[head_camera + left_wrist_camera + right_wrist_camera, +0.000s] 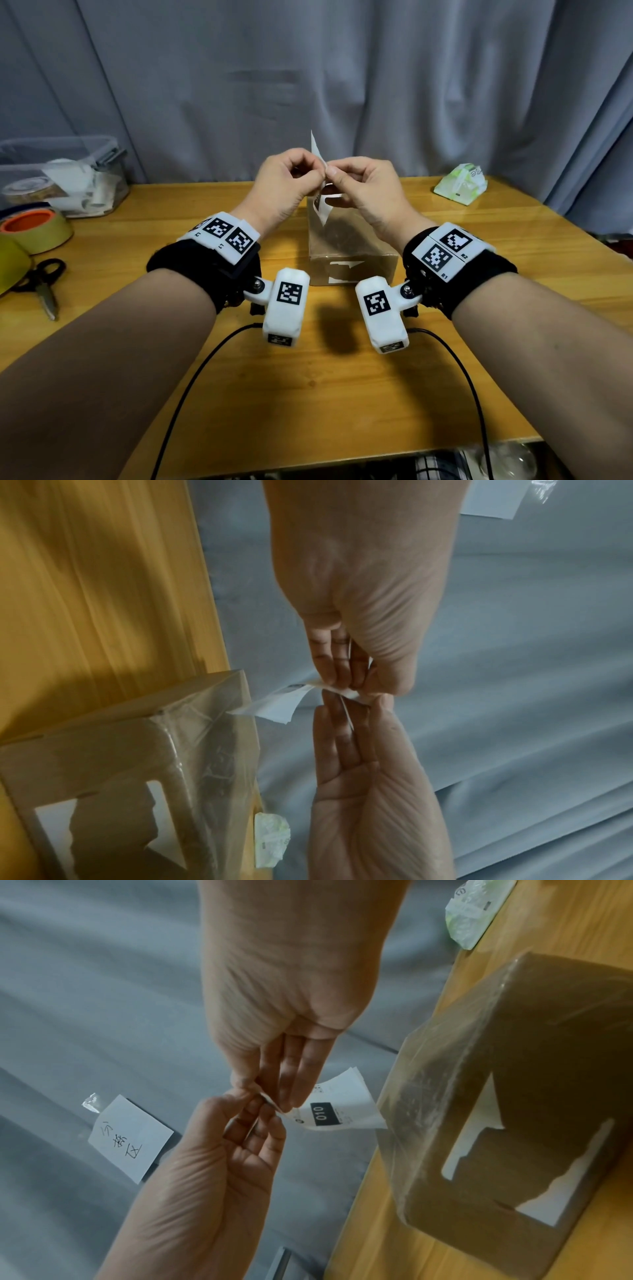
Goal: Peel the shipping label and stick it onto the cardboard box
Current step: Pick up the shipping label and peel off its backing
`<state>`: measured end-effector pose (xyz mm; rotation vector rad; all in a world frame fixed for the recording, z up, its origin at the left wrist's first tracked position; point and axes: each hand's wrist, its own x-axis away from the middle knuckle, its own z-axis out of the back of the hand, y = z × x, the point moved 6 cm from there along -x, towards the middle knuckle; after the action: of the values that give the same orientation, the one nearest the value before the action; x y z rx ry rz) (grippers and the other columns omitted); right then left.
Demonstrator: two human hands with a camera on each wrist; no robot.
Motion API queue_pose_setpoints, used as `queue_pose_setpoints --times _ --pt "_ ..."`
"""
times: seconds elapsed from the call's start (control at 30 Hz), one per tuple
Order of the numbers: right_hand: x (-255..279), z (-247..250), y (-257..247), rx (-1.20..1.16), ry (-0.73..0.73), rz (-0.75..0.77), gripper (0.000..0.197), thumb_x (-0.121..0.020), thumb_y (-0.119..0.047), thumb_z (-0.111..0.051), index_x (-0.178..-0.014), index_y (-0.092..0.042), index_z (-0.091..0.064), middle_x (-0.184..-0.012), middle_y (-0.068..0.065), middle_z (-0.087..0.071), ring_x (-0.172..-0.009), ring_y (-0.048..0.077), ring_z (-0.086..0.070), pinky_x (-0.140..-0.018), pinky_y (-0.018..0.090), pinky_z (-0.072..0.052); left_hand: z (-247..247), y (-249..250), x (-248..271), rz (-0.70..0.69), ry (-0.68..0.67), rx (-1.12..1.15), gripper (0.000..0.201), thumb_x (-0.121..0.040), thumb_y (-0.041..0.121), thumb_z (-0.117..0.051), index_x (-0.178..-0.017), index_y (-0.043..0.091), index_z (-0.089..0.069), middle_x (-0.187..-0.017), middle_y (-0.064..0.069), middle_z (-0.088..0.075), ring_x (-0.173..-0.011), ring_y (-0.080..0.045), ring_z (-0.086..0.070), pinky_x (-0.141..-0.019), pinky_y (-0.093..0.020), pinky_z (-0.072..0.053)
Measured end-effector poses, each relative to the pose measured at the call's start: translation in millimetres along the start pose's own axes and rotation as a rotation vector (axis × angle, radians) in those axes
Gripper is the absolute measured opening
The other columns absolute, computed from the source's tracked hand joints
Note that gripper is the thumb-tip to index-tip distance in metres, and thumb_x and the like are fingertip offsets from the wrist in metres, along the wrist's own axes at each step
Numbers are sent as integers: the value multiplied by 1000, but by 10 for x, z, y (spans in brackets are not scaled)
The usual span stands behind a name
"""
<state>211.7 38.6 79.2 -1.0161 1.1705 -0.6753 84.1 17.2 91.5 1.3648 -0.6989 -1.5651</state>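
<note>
Label [337, 1110] held in the air above the cardboard box [352, 255], white with a black "010" block, curled, one corner sticking up past the fingers. Both hands pinch it at one edge: left hand [282, 183] and right hand [363, 186] meet fingertip to fingertip, thumbs and forefingers clamped on the paper. Cannot tell whether backing is separating yet. Box sits mid tabletop [308, 394], wrapped in clear film, white label scraps on its near face and top. Bare wood in front of the box up to the near edge; far edge just behind the box, grey curtain [342, 68] beyond. Clear lidded bin [65, 174] at far left holds white rolls and paper. Near it, tape rolls [37, 231] and scissors [46, 284]. Green-white packet [460, 185] far right, well apart from the box
</note>
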Motion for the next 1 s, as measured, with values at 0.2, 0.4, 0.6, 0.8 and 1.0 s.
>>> queue_pose_setpoints --times 0.2,0.4,0.6,0.8,1.0 --pt "0 -9 -15 24 28 2 8 -87 -6 -59 -86 -7 -67 -76 8 -68 -68 10 -68 -59 16 -53 -5 -2 4 -9 13 -68 11 -81 4 -61 -73 10 -58 -78 -12 -58 -75 -19 -55 -72 -32 -51" --pt "-25 39 40 16 88 -12 10 -89 -5 -56 -82 -8 -62 -81 13 -65 -75 20 -63 -66 23 -56 32 -81 23 25 53 -71 21 -79 2 -59 -65 16 -53 -67 0 -56 -72 -21 -55 -68 -27 -47" --pt "-43 7 62 98 64 14 13 -91 -3 -50 -97 -2 -63 -83 9 -64 -76 17 -60 -71 25 -54 21 -169 47 109 49 82 16 -87 8 -57 -73 15 -59 -68 4 -63 -61 0 -62 -70 -22 -54" --pt "-56 -65 -37 243 48 87 18 -90 -1 -51 -100 1 -66 -88 3 -64 -74 -3 -58 -68 7 -48 72 -146 12 85 55 41 16 -85 23 -66 -87 8 -59 -78 -4 -60 -79 -16 -58 -78 -31 -54" --pt "-21 -74 33 62 39 10 14 -92 -4 -50 -98 -2 -62 -83 5 -64 -81 14 -61 -80 27 -53 72 -150 27 81 16 88 8 -87 15 -63 -79 15 -61 -79 -2 -63 -75 -9 -59 -69 -15 -51"
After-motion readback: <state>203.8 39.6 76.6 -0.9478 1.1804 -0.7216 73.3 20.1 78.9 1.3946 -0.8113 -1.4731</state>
